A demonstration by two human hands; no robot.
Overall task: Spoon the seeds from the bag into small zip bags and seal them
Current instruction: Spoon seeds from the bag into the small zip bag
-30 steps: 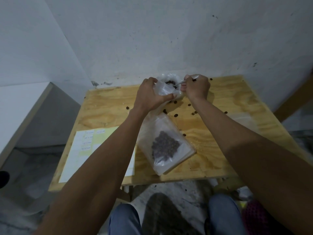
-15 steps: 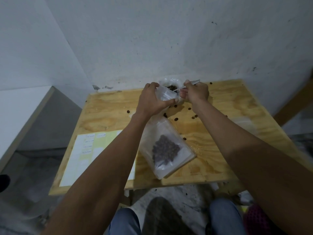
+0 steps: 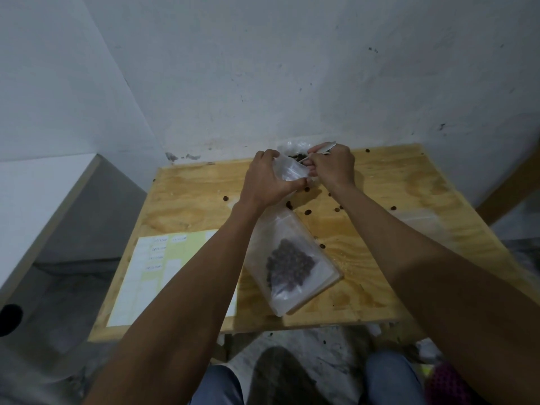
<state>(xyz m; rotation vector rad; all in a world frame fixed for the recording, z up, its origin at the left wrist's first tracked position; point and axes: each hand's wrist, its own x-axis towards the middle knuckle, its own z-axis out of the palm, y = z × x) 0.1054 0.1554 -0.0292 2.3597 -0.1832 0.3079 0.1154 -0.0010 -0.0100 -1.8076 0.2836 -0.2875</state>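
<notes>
While pinching small zip bag [image 3: 289,172] in left hand [image 3: 270,181], grips spoon [image 3: 320,149] in right hand [image 3: 333,166] over seed bag [image 3: 293,150]; hands close together at table [image 3: 409,185] rear.

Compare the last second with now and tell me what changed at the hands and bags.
Little changed. The left hand still pinches the small zip bag, and the right hand still holds the spoon at the seed bag by the wall. The hands sit lower in view; that looks like head motion. The filled bag and paper sheet stayed put.
</notes>
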